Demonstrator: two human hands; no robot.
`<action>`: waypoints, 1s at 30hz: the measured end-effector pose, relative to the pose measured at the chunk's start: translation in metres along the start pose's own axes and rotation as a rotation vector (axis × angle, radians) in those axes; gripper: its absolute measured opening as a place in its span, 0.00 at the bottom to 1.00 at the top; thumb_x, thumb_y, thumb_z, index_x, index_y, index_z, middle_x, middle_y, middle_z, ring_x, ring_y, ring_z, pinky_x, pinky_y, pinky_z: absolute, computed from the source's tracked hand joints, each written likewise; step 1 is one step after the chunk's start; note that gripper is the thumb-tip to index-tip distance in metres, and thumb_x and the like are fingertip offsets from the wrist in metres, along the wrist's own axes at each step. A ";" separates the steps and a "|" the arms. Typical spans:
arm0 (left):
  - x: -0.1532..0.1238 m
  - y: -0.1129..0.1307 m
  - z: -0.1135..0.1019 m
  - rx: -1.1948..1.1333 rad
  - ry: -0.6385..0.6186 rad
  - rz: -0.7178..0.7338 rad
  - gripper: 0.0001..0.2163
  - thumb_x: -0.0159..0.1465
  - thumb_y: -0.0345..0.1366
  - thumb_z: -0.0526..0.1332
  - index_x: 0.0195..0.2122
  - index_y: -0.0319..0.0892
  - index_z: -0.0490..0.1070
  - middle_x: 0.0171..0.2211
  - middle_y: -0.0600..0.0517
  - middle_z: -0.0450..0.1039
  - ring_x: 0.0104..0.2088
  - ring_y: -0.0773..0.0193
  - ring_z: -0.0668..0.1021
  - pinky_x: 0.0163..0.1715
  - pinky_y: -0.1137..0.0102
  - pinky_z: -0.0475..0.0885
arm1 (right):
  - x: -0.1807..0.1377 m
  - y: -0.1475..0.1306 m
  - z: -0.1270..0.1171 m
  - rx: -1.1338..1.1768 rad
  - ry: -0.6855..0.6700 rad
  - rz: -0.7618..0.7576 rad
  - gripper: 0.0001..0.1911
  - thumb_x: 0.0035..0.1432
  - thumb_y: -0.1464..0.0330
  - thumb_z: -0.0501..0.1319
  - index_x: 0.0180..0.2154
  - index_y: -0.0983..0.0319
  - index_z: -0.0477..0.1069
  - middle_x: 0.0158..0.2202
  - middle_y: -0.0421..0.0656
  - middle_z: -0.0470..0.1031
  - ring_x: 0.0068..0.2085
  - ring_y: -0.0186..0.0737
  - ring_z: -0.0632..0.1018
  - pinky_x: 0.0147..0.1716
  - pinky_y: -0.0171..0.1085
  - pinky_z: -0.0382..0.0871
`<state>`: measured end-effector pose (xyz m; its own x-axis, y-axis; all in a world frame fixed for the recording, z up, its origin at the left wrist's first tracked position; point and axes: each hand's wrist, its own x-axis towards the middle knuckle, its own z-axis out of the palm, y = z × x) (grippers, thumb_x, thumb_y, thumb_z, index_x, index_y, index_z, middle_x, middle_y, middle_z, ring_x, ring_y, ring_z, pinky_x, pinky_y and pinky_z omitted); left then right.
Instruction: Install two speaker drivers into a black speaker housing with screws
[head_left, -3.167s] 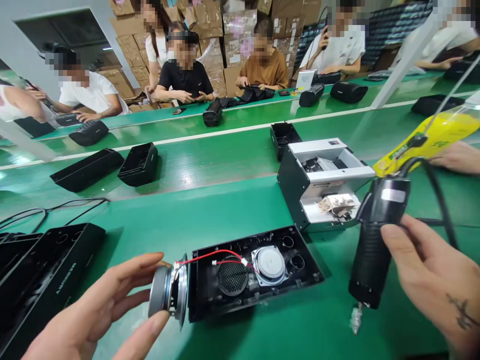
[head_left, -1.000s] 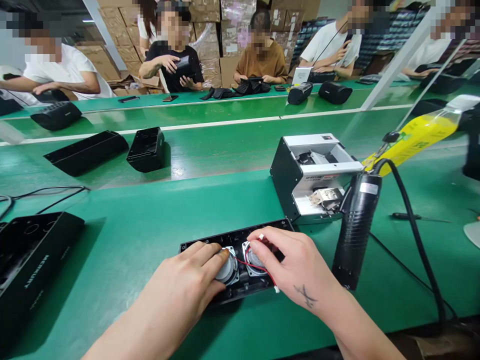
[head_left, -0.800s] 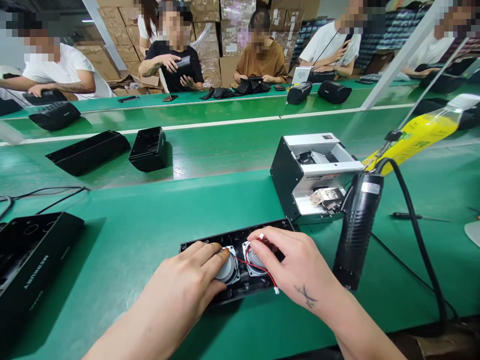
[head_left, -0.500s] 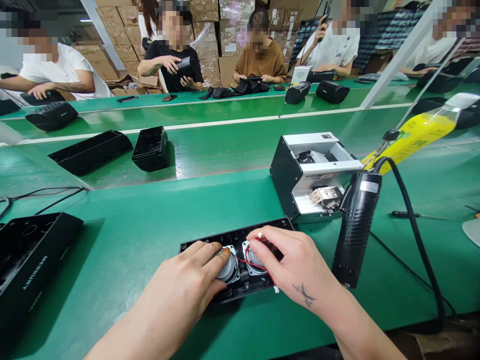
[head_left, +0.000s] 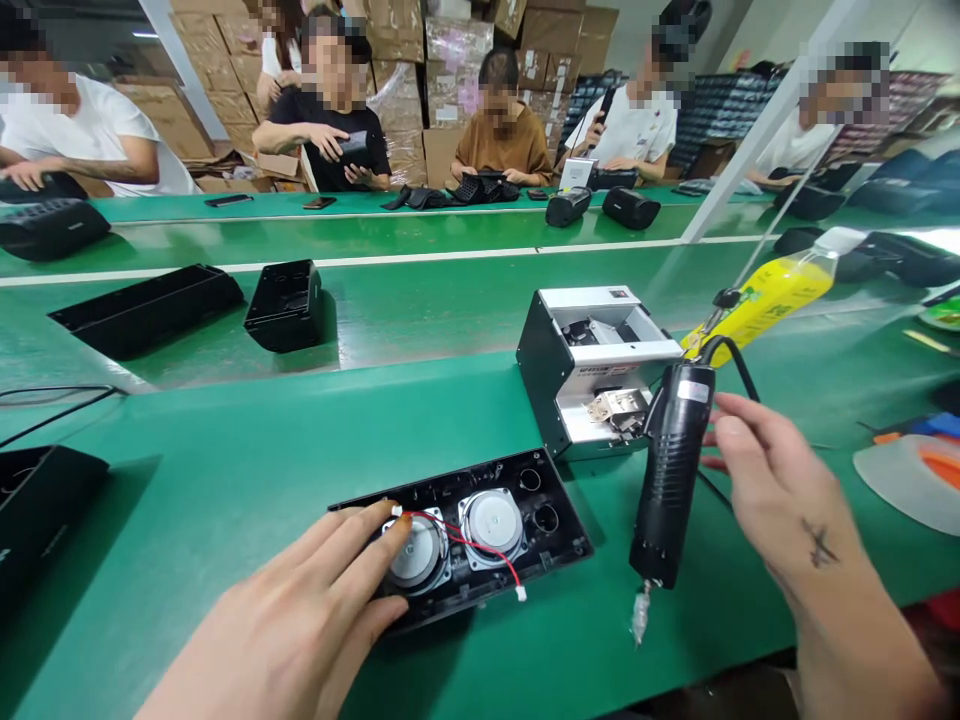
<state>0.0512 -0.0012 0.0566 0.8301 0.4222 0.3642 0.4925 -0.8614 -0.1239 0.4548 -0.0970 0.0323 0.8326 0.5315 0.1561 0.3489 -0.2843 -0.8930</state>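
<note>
A black speaker housing (head_left: 480, 590) lies open side up on the green bench, with two round grey speaker drivers (head_left: 493, 528) seated in it. Red wires (head_left: 480, 546) run across the drivers to a white plug. My left hand (head_left: 322, 590) grips the housing's left end, fingertips on the left driver and thumb at the near edge. Just right of a hanging black electric screwdriver (head_left: 670, 470) is my right hand (head_left: 772, 480), its fingers apart and nothing held. Some of its fingertips are hidden behind the tool, so contact is unclear.
Behind the housing stands a silver and black screw feeder (head_left: 600, 370). A yellow bottle (head_left: 780, 295) hangs near the screwdriver. Another black housing (head_left: 45, 510) is at left; two more shells, one here (head_left: 285, 305), lie farther back. Several people sit across the green line.
My right hand has let go of the wires and moved right to beside the screwdriver. My left hand stays on the housing. The view has shifted right.
</note>
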 end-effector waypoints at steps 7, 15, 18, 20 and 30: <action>-0.013 0.001 -0.014 -0.090 -0.003 -0.032 0.24 0.74 0.44 0.62 0.70 0.51 0.66 0.74 0.54 0.61 0.68 0.50 0.69 0.59 0.56 0.72 | -0.009 0.020 0.006 0.121 -0.139 0.121 0.39 0.61 0.35 0.62 0.62 0.53 0.76 0.59 0.44 0.81 0.58 0.50 0.81 0.49 0.39 0.83; 0.023 0.012 -0.010 -0.119 -0.080 -0.010 0.29 0.68 0.52 0.64 0.68 0.53 0.65 0.80 0.47 0.45 0.74 0.36 0.60 0.58 0.37 0.76 | -0.021 0.006 0.008 0.295 -0.272 0.231 0.36 0.55 0.39 0.73 0.55 0.57 0.79 0.50 0.46 0.84 0.48 0.45 0.83 0.43 0.31 0.83; 0.027 0.009 0.003 -0.089 -0.168 0.025 0.37 0.62 0.52 0.71 0.71 0.54 0.64 0.80 0.42 0.44 0.73 0.32 0.62 0.59 0.30 0.75 | -0.023 0.004 0.008 0.486 -0.409 0.328 0.31 0.52 0.44 0.77 0.47 0.59 0.82 0.45 0.48 0.83 0.42 0.43 0.81 0.36 0.30 0.83; 0.027 0.006 0.010 -0.086 -0.190 0.035 0.39 0.60 0.54 0.73 0.71 0.57 0.63 0.79 0.41 0.47 0.73 0.31 0.64 0.60 0.28 0.74 | -0.028 0.006 0.006 0.684 -0.495 0.386 0.31 0.49 0.46 0.79 0.48 0.58 0.82 0.42 0.47 0.80 0.40 0.42 0.80 0.36 0.35 0.84; 0.018 0.012 0.039 -0.134 -0.131 -0.103 0.35 0.61 0.45 0.69 0.70 0.73 0.63 0.79 0.61 0.48 0.63 0.41 0.72 0.52 0.44 0.80 | -0.029 -0.032 -0.014 1.276 -0.667 0.116 0.28 0.56 0.49 0.78 0.50 0.55 0.76 0.28 0.29 0.57 0.17 0.21 0.45 0.09 0.22 0.51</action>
<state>0.0824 0.0066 0.0258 0.8085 0.5353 0.2444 0.5445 -0.8381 0.0347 0.4257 -0.1139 0.0621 0.3525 0.9230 0.1542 -0.6170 0.3531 -0.7033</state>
